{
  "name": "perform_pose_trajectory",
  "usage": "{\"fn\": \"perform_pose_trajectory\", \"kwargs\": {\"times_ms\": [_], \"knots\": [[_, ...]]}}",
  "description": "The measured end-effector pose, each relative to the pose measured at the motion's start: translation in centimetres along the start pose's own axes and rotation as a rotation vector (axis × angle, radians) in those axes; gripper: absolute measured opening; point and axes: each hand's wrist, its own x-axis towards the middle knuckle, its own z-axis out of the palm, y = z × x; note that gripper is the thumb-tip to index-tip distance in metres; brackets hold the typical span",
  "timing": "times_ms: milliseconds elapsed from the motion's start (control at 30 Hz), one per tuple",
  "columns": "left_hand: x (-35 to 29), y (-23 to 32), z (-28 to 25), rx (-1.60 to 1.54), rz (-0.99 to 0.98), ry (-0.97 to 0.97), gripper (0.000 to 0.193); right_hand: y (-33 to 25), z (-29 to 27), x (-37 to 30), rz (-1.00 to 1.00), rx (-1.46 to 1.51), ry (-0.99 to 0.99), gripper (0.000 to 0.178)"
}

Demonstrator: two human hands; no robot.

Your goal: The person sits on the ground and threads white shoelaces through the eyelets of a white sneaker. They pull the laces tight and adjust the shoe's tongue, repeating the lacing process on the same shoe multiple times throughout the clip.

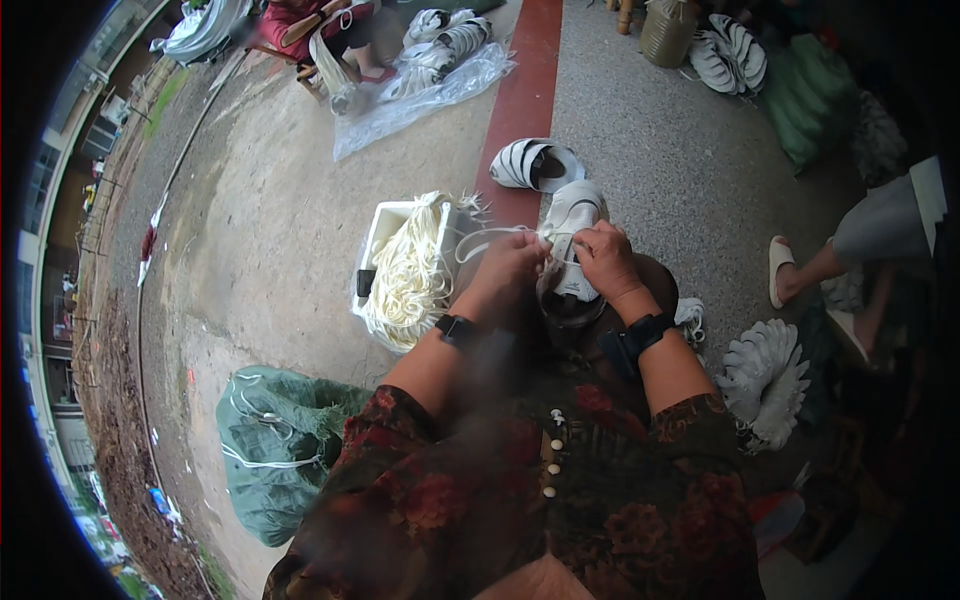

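Observation:
A white-and-grey shoe (577, 205) rests over my lap, its toe pointing away and its opening toward me. At the shoe's left side, my left hand (515, 262) is closed in a pinch on a white shoelace (483, 240), which loops out to the left. My right hand (608, 258) bends over the shoe's right side, thumb and fingertips pinched on the lace at the eyelets. A thin white strand shows between the two hands. The exact fingertip contact is partly hidden. Just beyond the toe lies a stack of nested white shoe uppers (535, 163).
Left of my knees stands a white foam box (385, 218) heaped with cream laces (410, 270). A green sack (275, 440) sits nearer, at left. More stacked uppers (765, 385) lie at right, near another person's leg (815, 275). A seated person (300, 30) works far left beside plastic sheeting (420, 100).

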Motion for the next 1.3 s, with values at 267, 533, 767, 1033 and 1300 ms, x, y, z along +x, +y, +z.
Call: {"fn": "perform_pose_trajectory", "kwargs": {"times_ms": [267, 533, 767, 1033, 1300], "knots": [[4.4, -1.2, 0.3, 0.092, 0.214, 0.094, 0.008, -0.3, 1.0, -1.0, 0.051, 0.013, 0.034, 0.025], [7.6, -2.2, 0.7, 0.318, 0.272, 0.214, 0.009, -0.2, 0.9, -0.9, 0.056, 0.053, 0.045, 0.031], [7.9, -2.2, 1.1, 0.785, 0.448, 0.341, 0.013, 0.0, 1.3, -1.0, 0.030, 0.059, 0.062, 0.029], [6.6, -0.2, 1.7, 1.044, 0.396, 0.310, 0.015, -0.5, 1.3, -0.1, 0.164, 0.008, 0.032, 0.019], [5.3, -0.6, 3.3, 1.396, 0.491, 0.153, 0.024, -0.4, 1.6, 0.2, 0.194, -0.063, 0.062, 0.012]]}}
